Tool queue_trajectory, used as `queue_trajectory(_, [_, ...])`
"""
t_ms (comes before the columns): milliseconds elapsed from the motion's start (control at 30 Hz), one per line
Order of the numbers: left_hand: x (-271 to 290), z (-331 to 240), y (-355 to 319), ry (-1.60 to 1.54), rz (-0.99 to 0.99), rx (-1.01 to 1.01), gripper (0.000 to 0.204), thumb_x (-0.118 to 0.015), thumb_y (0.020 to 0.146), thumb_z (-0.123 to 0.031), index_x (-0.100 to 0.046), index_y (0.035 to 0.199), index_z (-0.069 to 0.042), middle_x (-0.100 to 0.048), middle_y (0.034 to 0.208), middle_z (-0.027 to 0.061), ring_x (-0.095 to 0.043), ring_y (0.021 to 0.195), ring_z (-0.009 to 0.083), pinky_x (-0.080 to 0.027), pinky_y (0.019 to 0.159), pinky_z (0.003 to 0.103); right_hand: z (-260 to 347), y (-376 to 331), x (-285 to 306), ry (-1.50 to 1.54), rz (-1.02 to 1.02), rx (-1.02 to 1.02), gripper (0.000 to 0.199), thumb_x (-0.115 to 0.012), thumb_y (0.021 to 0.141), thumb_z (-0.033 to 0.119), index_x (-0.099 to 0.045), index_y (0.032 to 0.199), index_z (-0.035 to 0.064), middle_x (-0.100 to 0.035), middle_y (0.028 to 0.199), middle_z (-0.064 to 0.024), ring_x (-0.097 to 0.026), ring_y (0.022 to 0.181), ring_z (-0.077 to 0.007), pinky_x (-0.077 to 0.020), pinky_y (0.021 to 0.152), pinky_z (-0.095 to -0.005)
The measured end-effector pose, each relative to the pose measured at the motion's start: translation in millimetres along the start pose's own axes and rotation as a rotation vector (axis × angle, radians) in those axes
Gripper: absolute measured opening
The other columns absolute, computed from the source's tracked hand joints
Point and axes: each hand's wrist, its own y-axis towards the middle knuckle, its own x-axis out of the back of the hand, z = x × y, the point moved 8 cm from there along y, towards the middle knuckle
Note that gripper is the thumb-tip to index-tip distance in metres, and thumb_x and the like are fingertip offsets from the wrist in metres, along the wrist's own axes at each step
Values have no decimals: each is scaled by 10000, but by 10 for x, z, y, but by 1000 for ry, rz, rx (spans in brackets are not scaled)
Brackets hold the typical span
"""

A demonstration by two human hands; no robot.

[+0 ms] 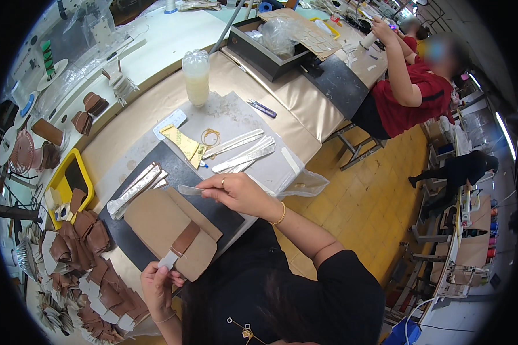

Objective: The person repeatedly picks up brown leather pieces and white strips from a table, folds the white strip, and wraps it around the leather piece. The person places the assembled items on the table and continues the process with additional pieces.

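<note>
My left hand [160, 283] is closed in a pinch on the pale end of a short strap [185, 239], whose other part is brown. The strap lies across a tan panel [158, 214] with rounded corners, which sits over another tan piece on a black board [133, 244]. Beyond the panel, my right hand [240, 194] pinches a thin whitish strip [189, 190] between thumb and fingers. A bundle of silvery-white strips [135, 191] rests at the panel's far left, and more white strips [244, 150] lie past my right hand.
Heaps of brown and pale pieces [106, 287] fill the lower left beside a yellow tray [90, 192]. A plastic bottle [196, 77], thread snips [262, 108] and a black box [265, 63] stand or lie farther off. A co-worker in red [426, 92] sits at the far right.
</note>
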Motion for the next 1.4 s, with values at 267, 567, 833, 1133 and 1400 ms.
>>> queue_trajectory(267, [4,-1,9,5,3,-6,163,-615,901,-143,-551,859,0,-658,709,156,-641,528,202,-552,498,287,-14,-5,-5,6,-1,-1,175,-612,891,108,-671,1029,18,-707,852,-93,-680,731,-178,-519,657,-279])
queue_trajectory(567, [14,12,7,-6,-4,3,155,-611,903,-136,-548,861,-1,-658,711,156,-637,526,200,-548,502,284,-21,-5,-27,1,6,-13,183,-618,888,121,-671,1030,18,-706,855,-95,-679,724,-179,-517,650,-278])
queue_trajectory(833, [5,8,-9,-12,10,9,140,-597,908,-119,-542,876,5,-658,717,159,-641,543,208,-552,521,293,33,19,-65,98,36,-64,191,-622,896,134,-677,1044,27,-693,822,-66,-638,662,-121,-494,609,-243])
queue_trajectory(1133, [1,10,6,-14,20,5,135,-601,909,-124,-558,865,-4,-654,709,143,-643,559,204,-548,525,289,93,50,-104,97,45,-15,181,-628,888,120,-686,1043,46,-691,803,-57,-632,647,-116,-489,594,-242])
queue_trajectory(1400, [13,8,16,39,-6,0,168,-625,904,-173,-547,859,-30,-648,694,119,-632,539,182,-527,500,266,82,50,-120,95,50,-5,180,-631,879,110,-688,1040,52,-698,811,-60,-647,668,-128,-497,607,-246])
